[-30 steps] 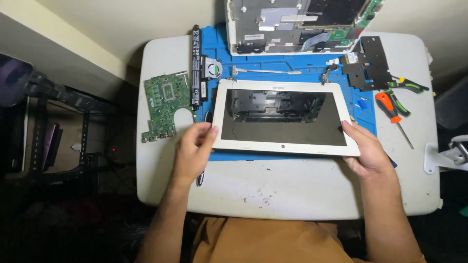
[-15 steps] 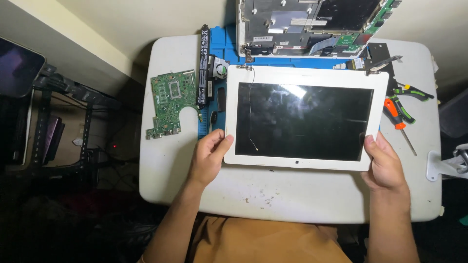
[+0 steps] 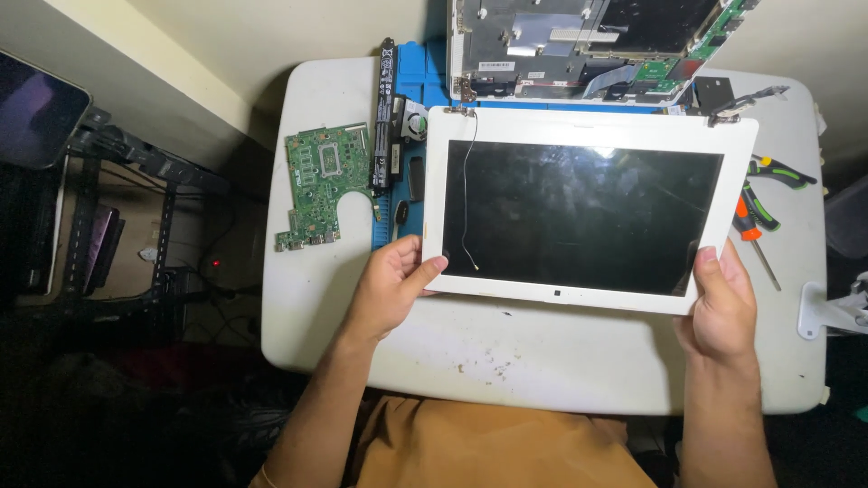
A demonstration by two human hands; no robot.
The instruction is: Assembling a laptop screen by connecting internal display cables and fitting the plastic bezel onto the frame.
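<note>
I hold a white-framed laptop screen panel (image 3: 579, 212) tilted up toward me above a white table (image 3: 542, 361). My left hand (image 3: 393, 285) grips its lower left corner, thumb on the bezel. Gripping the lower right corner is my right hand (image 3: 719, 312). The dark glass faces me, and a thin loose wire (image 3: 463, 208) hangs down over its left side. Metal hinges stick out at the panel's top corners.
A green circuit board (image 3: 321, 185) lies at the table's left. A long black battery bar (image 3: 386, 113) rests on a blue mat (image 3: 411, 181). An opened laptop base (image 3: 588, 45) sits at the back. Screwdrivers and pliers (image 3: 764, 203) lie at the right edge.
The screen panel has been lifted off the table and raised toward me, so it looks larger. Both hands slid to its lower corners.
</note>
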